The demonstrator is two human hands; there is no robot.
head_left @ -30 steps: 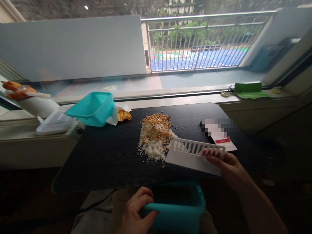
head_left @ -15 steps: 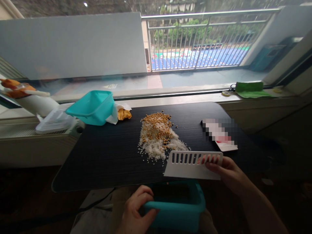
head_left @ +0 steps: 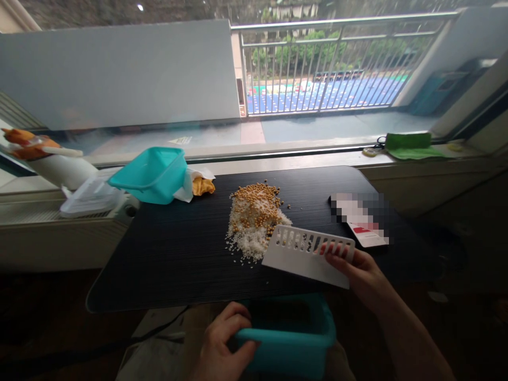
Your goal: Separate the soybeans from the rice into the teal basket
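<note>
My right hand (head_left: 355, 264) grips one end of a white plastic scraper (head_left: 304, 264) with a row of slots along its top. The scraper's far end is at the near right side of a pile of white rice (head_left: 254, 246), hiding part of it. Yellow soybeans (head_left: 256, 197) lie on top of the rice, some scattered down its front. Below the table's near edge, my left hand (head_left: 228, 338) clasps the left rim of a teal plastic bin (head_left: 289, 338), thumb and fingers on either side of it. The bin's inside is dark, so its contents are hard to make out.
The pile sits on a black table (head_left: 170, 254). At its back left stand a second teal bin (head_left: 159, 174) and a crumpled yellow cloth (head_left: 203, 186). A blurred-out phone-like object (head_left: 371, 238) lies right. A green cloth (head_left: 408, 145) rests on the windowsill.
The scraper has moved away from me towards the pile and tilted, its left end now higher and over the rice's right edge. My left hand has stayed on the bin.
</note>
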